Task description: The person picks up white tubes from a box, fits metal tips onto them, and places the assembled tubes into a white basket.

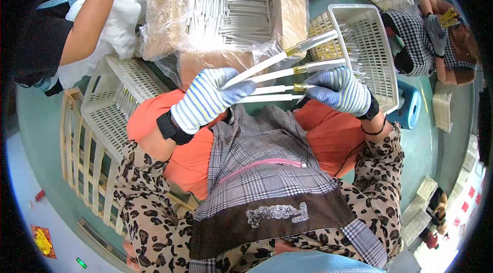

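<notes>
My left hand (208, 98), in a blue-and-white striped glove, is closed round the lower ends of several white sticks (267, 74), which fan out to the right. Two of them carry long silver tubes with gold bands (312, 43). My right hand (341, 90), gloved alike, pinches the gold-banded end of a lower stick (299, 87); its fingertips hide what lies beyond the band. Another white stick below it shows no metal at its visible end. Both hands are above my lap, over a grey plaid apron (267, 144).
Ahead stands a plastic-lined cardboard box (287, 6) full of white sticks (231, 11). A white basket (377, 52) with silver tubes is at right, another basket (108, 103) at left. Nearby are a blue stool (409, 106), a co-worker's arm (97, 13) and another person's gloved hand (435, 34).
</notes>
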`<state>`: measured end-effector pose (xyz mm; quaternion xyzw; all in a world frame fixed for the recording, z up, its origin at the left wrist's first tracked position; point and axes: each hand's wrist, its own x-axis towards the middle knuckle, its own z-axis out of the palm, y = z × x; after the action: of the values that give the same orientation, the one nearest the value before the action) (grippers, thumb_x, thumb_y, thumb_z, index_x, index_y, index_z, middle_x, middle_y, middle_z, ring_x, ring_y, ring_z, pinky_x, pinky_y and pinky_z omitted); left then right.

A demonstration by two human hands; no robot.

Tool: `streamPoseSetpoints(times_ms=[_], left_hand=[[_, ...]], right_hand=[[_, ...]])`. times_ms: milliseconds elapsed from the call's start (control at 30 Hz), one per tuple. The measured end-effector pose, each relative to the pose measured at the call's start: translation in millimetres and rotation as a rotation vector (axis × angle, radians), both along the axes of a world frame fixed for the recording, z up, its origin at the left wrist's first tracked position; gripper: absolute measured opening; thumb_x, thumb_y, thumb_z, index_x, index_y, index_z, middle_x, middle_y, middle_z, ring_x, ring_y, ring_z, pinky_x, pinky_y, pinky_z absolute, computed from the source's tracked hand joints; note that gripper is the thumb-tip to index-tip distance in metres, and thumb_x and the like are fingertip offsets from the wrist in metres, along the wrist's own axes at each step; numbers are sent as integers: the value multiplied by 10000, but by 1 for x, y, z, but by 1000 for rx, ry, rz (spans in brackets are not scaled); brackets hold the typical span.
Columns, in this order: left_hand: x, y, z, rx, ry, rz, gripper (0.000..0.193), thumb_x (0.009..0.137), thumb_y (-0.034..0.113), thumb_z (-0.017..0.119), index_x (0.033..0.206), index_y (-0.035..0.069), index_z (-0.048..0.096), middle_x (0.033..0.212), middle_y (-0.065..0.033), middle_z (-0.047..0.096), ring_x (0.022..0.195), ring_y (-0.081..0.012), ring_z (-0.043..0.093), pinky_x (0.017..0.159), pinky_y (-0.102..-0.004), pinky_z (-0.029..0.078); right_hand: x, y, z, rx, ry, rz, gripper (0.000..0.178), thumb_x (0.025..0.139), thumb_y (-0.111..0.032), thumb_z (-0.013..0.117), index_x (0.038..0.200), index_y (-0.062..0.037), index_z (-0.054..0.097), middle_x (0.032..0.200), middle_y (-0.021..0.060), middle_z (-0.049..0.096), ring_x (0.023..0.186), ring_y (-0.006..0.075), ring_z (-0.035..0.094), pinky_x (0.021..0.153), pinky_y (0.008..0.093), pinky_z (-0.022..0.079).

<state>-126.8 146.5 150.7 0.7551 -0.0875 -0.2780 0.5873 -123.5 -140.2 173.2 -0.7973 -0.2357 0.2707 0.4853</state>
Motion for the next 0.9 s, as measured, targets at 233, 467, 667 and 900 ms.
streamPoseSetpoints(times_ms=[233, 467, 667, 900], left_hand=[[-8, -6, -6, 148, -99, -86, 391, 781, 410, 659, 780, 20, 626, 549, -42, 501, 488, -98, 461, 476, -272, 386], [-14, -8, -17, -62, -132, 87, 305, 813, 317, 657, 851, 15, 640, 573, 8, 527, 503, -52, 451, 468, -230, 377], [1, 0, 35, -222, 152, 396, 263, 829, 251, 648, 919, 3, 637, 675, 26, 570, 526, -23, 443, 458, -187, 350], [-11, -25, 76, -331, 471, 351, 310, 826, 341, 642, 879, 36, 621, 611, 52, 521, 494, -9, 420, 447, -167, 319]], right_hand=[[-11, 5, -15, 28, 17, 46, 196, 834, -188, 610, 876, 0, 643, 680, 90, 611, 625, 151, 565, 607, 282, 458], [10, 11, -14, 91, -21, -168, 270, 861, -254, 557, 878, 5, 628, 720, 44, 604, 642, 100, 552, 598, 254, 447], [111, 12, -42, 446, 158, -456, 456, 915, -424, 429, 1032, -19, 603, 753, 2, 584, 636, 73, 505, 563, 211, 399], [244, 134, -174, -63, -297, -351, 332, 823, -246, 541, 1079, -38, 581, 974, 172, 628, 889, 270, 608, 800, 368, 461]])
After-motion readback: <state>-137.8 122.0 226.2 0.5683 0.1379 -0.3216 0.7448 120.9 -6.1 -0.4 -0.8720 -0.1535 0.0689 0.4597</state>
